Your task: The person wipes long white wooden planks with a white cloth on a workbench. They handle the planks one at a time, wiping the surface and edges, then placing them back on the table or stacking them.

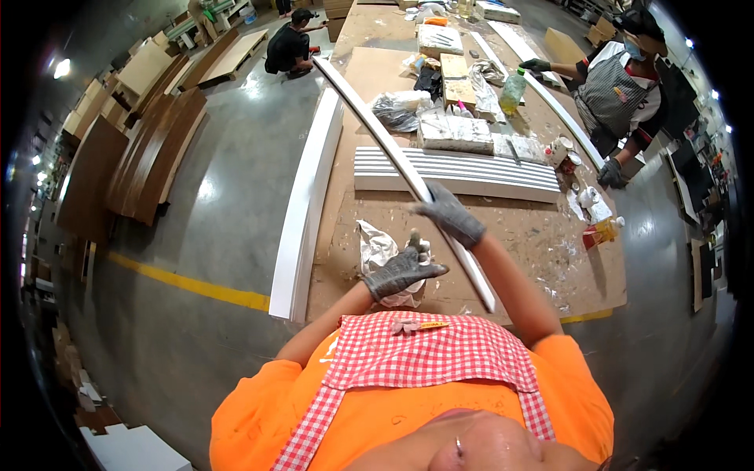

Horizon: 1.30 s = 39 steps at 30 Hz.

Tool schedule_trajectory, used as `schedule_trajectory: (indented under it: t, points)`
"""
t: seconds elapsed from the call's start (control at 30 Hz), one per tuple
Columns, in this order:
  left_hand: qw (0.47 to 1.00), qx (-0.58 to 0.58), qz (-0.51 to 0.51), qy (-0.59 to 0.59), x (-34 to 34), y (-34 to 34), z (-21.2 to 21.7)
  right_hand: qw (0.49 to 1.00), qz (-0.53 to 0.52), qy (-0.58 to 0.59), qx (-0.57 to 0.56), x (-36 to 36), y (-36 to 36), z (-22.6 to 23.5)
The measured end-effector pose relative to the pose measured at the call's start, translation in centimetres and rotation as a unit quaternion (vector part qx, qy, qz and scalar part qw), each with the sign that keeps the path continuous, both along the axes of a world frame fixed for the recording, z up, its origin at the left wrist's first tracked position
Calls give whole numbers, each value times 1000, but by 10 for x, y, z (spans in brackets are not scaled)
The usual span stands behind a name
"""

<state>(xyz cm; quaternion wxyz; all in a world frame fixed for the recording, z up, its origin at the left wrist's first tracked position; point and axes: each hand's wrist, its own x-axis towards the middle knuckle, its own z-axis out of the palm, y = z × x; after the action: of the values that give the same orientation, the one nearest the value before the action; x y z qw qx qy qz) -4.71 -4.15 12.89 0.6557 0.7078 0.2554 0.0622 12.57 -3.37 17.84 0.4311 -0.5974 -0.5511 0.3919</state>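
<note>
Overhead, right hand [449,215] gripping white strip [393,149], left hand [402,271] on rag [378,250]

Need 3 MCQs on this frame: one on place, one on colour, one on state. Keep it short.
1. Where is the stack of white strips?
A. on the worktable
B. on the floor
C. on a shelf

2. What colour are the gloves on the left hand and right hand?
A. yellow
B. grey
C. blue

3. How is the long white strip held?
A. flat on the floor
B. standing upright
C. slanting, gripped by the right hand

Answers: 1 A, it lies on the brown worktable. 2 B, both gloves are grey. 3 C, the right hand's fingers wrap it.
</note>
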Motion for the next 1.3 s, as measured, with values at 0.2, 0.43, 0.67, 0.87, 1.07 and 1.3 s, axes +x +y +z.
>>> schedule_trajectory:
  t: [0.2, 0.43, 0.67, 0.87, 1.07, 1.3]
  points:
    - [754, 599, 241, -120, 26, 97, -106, 993, -64, 14, 101, -51, 104, 38]
    - [917, 168, 314, -177, 12, 112, 56, 971, -219, -34, 94, -49, 131, 46]
    - [873, 414, 253, -55, -63, 108, 75, 981, -100, 115, 119, -85, 99, 31]
    - [890, 408, 198, 53, -116, 99, 88, 984, 6, 99, 145, -97, 105, 6]
    - [852, 453, 224, 133, -155, 95, 70, 984, 25, 172, 51, -144, 111, -21]
    - [806, 502, 244, 197, -191, 86, 41, 984, 123, 126, -27, -161, 111, -31]
